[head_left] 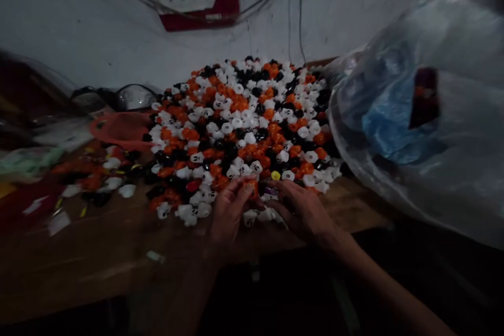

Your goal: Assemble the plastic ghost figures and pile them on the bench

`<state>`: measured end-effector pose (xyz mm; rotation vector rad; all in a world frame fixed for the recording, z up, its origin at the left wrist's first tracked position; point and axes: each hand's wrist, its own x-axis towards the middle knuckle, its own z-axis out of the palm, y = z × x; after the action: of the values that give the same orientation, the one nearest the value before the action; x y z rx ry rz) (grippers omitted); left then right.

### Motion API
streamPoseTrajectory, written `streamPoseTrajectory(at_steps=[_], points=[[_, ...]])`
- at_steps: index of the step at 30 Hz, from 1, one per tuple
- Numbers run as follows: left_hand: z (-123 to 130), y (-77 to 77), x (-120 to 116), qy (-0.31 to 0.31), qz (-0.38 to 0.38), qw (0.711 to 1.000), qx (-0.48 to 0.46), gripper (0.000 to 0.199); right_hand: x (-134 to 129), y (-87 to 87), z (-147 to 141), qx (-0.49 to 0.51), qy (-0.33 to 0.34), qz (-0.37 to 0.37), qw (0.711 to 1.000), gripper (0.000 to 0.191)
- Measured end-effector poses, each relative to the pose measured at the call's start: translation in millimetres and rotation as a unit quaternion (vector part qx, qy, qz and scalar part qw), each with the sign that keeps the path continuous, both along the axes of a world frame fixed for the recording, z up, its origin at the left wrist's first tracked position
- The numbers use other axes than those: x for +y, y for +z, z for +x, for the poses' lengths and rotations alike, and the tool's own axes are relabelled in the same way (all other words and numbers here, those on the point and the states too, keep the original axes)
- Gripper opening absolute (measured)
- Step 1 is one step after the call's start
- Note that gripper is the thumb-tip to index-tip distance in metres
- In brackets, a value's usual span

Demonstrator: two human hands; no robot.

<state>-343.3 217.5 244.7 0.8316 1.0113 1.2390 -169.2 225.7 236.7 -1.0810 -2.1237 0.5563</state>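
My left hand [231,209] pinches a small orange plastic piece [251,189] between thumb and fingers at the near edge of a heap. My right hand [303,209] is just to the right, its fingers curled round a small purple piece [271,190]; its kind is too dark to make out. In front of both hands spreads the heap of small plastic figures [236,123], orange, black and white, several of the white ones with ghost faces. A yellow round piece [275,175] lies just beyond my right fingertips.
Left of the heap are an orange-red basket [122,128] and a smaller pile of mixed pieces [92,181]. A large clear plastic bag [444,178] bulges over the right side. The wooden table [98,268] ends close below my hands; a wall stands behind.
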Motion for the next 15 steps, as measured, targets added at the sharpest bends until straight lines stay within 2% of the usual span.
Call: streamPoseTrajectory(at_steps=[4, 7, 9, 12, 15], points=[[3, 0.1, -8, -0.023, -0.011, 1.000, 0.008, 0.029, 1, -9.0, 4, 0.013, 0.002, 0.002, 1.000, 0.038], [3, -1.1, -11, -0.026, -0.033, 0.999, 0.030, 0.030, 1, -12.4, 5, 0.051, 0.054, 0.005, 0.997, 0.038], [3, -3.2, -11, -0.024, -0.044, 0.998, 0.038, 0.029, 2, -13.6, 5, 0.091, 0.085, -0.003, 0.992, 0.032], [3, -6.2, -11, -0.031, -0.057, 0.997, 0.037, 0.028, 4, -15.2, 5, 0.159, 0.077, -0.033, 0.984, 0.024], [5, -7.1, -9, -0.025, -0.061, 0.997, 0.043, 0.029, 8, -16.4, 8, 0.162, 0.076, -0.052, 0.983, 0.023]])
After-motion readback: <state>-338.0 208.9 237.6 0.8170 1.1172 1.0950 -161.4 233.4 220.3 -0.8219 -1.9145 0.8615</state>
